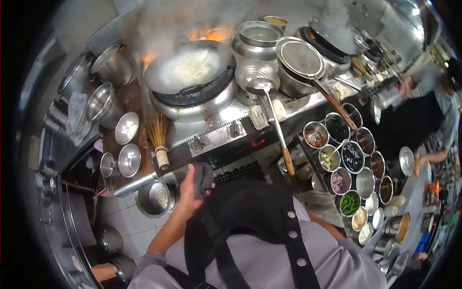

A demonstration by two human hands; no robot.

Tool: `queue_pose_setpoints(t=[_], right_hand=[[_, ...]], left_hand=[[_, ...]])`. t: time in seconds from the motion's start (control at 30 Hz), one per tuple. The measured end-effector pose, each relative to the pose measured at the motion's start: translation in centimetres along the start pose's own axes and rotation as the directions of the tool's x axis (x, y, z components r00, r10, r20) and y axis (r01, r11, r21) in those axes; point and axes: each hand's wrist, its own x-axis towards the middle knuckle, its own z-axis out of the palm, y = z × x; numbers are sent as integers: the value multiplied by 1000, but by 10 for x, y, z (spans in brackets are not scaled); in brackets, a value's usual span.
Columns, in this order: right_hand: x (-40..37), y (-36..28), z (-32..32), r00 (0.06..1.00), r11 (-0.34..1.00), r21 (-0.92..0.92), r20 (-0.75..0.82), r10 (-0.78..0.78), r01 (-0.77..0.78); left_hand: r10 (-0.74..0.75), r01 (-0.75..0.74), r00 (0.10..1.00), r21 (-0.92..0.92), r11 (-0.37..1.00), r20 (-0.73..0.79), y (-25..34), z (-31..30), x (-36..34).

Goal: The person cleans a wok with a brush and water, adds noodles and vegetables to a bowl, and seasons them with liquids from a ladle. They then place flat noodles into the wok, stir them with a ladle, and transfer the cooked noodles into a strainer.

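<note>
My left hand [193, 189] is closed round a folded dark grey cloth [204, 179], in front of the stove's edge. Beyond it a wok [190, 67] with pale, steaming contents sits on a burner, flames behind. My right hand is out of sight; only part of the right forearm [327, 225] shows beside my body. A ladle [273, 118] with a wooden handle rests across a perforated strainer [248, 77] and the stove edge. Left of it stands a bamboo brush [159, 137].
Bowls of ingredients [350, 203] crowd the right side. A mesh strainer's long handle [337, 103] juts over the stove edge. Metal pots [111, 65] and bowls [127, 127] stand at left. A co-worker [433, 103] is at the far right; another person's hand [103, 272] shows at lower left.
</note>
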Motion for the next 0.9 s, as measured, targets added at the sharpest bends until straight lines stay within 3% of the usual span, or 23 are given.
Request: queue_pose_setpoints(t=[0.03,0.07,0.3,0.4,0.53,0.6,0.67,0.77,0.8,0.87,0.9], right_hand=[[-58,-35,-82,896,950,93,372,244,-297],[-85,-50,-115,838,907,112,443,320,-406],[-208,18,-176,686,768,83,518,512,-636],[-220,61,-173,702,759,108,482,525,-642],[-182,152,-108,897,858,298,282,340,-419],[-132,88,-145,887,744,484,235,397,-461],[-90,6,-176,752,223,769,444,487,-598],[-63,-45,-183,697,106,784,471,540,-612],[-67,-55,-187,700,112,784,469,539,-611],[-77,-71,-205,706,483,516,478,523,-707],[-86,-88,-221,609,464,400,590,529,-790]], left_hand=[[-11,11,1000,0,1000,6,-8,6,-7],[-12,13,1000,-3,1000,16,-16,14,-11],[-153,153,988,0,988,-20,-92,31,-39],[-250,255,966,102,962,-63,-108,44,-46],[-294,304,952,145,942,-88,-128,58,-49],[-301,316,948,186,930,-104,-135,63,-48],[-297,312,949,208,927,-101,-134,74,-51],[-277,293,956,224,929,-101,-131,82,-56],[-266,283,958,222,933,-104,-130,82,-57],[-236,252,966,202,946,-101,-128,77,-61],[-208,224,973,190,956,-100,-126,73,-62]])
